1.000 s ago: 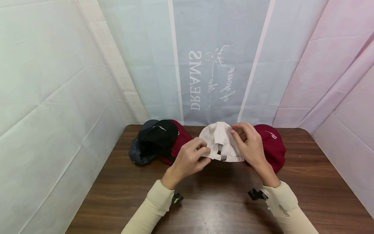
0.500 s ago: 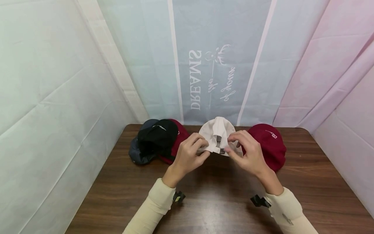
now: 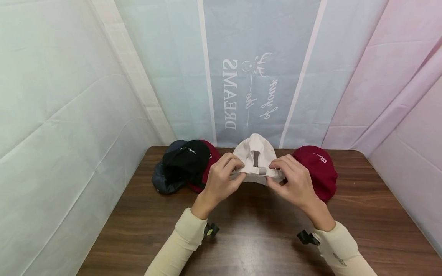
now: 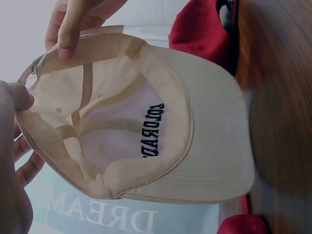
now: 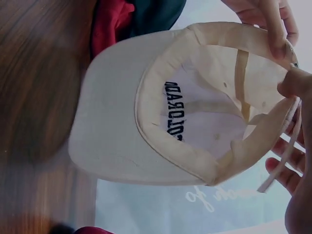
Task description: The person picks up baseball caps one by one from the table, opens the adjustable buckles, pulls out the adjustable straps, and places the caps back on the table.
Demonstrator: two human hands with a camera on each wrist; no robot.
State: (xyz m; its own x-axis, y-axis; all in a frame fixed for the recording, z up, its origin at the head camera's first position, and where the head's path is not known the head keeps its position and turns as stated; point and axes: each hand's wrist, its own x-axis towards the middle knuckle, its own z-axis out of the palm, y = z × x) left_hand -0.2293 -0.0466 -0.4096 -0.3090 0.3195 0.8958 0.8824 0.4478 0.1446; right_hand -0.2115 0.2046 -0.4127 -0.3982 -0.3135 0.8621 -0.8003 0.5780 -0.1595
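Observation:
A white cap (image 3: 255,147) is held up above the table, its back with the strap opening towards me. My left hand (image 3: 221,178) pinches the left part of the back band between thumb and fingers. On the other side of the metal buckle (image 3: 262,171), my right hand (image 3: 293,182) pinches the strap. Both wrist views look into the cap from below, with the brim (image 4: 214,122) pointing away from the hands and dark stitched letters (image 4: 153,129) inside. A loose strap end (image 5: 275,173) hangs by my right fingers in the right wrist view.
Left of the hands, a black cap (image 3: 188,159) lies overlapping a dark blue cap (image 3: 165,180) and a red cap (image 3: 212,157). Another red cap (image 3: 315,172) sits to the right. Cloth backdrops (image 3: 172,76) enclose the wooden table (image 3: 248,237).
My right hand has moved from the crown's right side down to the strap by the buckle. The cap has risen slightly and tilted, so the brim's underside shows below the band.

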